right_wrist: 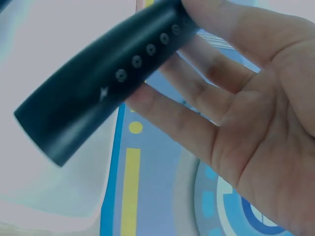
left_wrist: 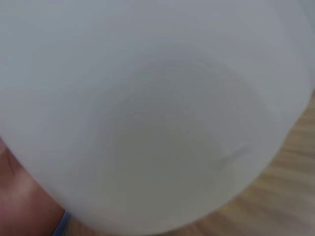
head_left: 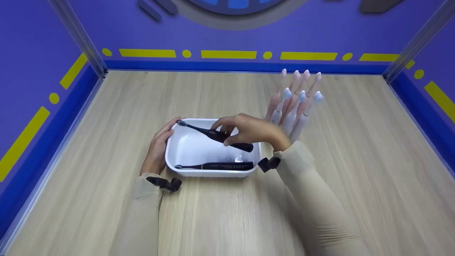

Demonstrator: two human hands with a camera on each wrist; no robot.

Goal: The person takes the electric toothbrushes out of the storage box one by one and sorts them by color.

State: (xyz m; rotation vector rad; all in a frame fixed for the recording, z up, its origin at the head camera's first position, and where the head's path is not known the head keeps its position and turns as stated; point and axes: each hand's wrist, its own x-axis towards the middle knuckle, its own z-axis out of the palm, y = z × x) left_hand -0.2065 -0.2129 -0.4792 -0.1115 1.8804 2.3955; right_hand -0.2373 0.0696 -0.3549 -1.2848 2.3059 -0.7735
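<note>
My right hand (head_left: 245,129) holds a black electric toothbrush (head_left: 213,134) by its handle over a white plastic tub (head_left: 170,153), pinching it between thumb and fingers. Its brush head points left, near the tub's back-left corner. In the right wrist view, the handle (right_wrist: 98,83) shows a row of small round marks, and the tub lies below it. Along the tub's near wall, inside, lies a second black electric toothbrush (head_left: 227,166). My left hand (head_left: 158,145) rests with fairly straight fingers against the tub's left end; in the left wrist view the tub's wall (left_wrist: 162,123) hides most of it.
Behind my right wrist several pink electric toothbrushes (head_left: 273,103) stand upright, with white ones (head_left: 302,119) bearing light-blue heads in front. The wooden table (head_left: 106,149) is bordered by purple-blue panels (head_left: 227,42) at the back and both sides.
</note>
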